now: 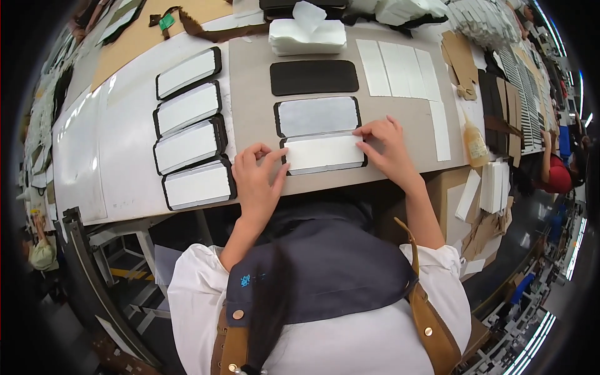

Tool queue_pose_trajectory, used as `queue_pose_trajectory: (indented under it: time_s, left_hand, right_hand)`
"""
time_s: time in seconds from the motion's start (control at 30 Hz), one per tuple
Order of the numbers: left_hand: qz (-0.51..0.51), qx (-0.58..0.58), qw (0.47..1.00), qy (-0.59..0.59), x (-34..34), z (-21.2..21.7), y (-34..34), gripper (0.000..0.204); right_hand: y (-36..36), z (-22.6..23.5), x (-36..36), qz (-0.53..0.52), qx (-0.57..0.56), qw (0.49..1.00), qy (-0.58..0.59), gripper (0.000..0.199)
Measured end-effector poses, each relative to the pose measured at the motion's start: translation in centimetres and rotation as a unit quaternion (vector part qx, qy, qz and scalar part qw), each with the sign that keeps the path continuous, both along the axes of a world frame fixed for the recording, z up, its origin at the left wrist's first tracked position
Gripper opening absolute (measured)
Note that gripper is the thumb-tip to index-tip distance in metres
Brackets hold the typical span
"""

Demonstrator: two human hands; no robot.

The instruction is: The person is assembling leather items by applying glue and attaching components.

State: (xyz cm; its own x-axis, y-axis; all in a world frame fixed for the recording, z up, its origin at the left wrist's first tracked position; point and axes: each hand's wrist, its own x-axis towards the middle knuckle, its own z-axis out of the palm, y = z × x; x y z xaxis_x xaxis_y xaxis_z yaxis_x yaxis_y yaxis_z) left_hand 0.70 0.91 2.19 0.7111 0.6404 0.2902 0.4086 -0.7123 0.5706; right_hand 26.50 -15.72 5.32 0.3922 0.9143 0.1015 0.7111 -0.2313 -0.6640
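Note:
Near the table's front edge lies a black-edged rounded panel with a white card (325, 152) on it. My left hand (257, 175) has its curled thumb and index finger at the card's left end. At the right end, my right hand (389, 150) grips near the upper corner with thumb and index finger. How far the fingertips reach under the edges is hidden. Just beyond lies a similar panel with a grey face (319, 116). Farther back is a plain black rounded panel (314, 77).
Left of my hands, several black-edged panels with white cards (199, 185) lie in a column. To the right are loose white strips (400, 70) and a bottle of yellowish liquid (475, 145). A white stack (306, 37) stands at the back. Cardboard and white pieces (495, 187) lie beside the table.

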Motion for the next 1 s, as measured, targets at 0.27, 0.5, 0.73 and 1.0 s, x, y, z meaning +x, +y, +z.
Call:
queue_pose_trajectory:
  time_s: [0.27,0.5,0.73,1.0]
  left_hand:
    - [-0.004,0.0,1.0,-0.001,0.0,0.0,0.0,0.034]
    - [-0.005,0.003,1.0,0.006,0.0,0.2,0.0,0.034]
    - [-0.009,-0.005,1.0,0.017,0.0,0.4,-0.2,0.037]
    - [-0.157,-0.003,0.988,0.0,2.0,0.1,-2.2,0.06]
  right_hand:
    - [0.0,0.0,0.0,0.005,-0.008,1.0,-0.01,0.018]
    - [0.1,0.0,-0.3,0.009,-0.008,0.998,-0.066,0.023]
    - [-0.5,-0.3,-1.6,-0.053,0.017,0.987,-0.153,0.039]
    - [-0.2,-1.2,-8.2,-0.001,0.09,0.991,-0.097,0.067]
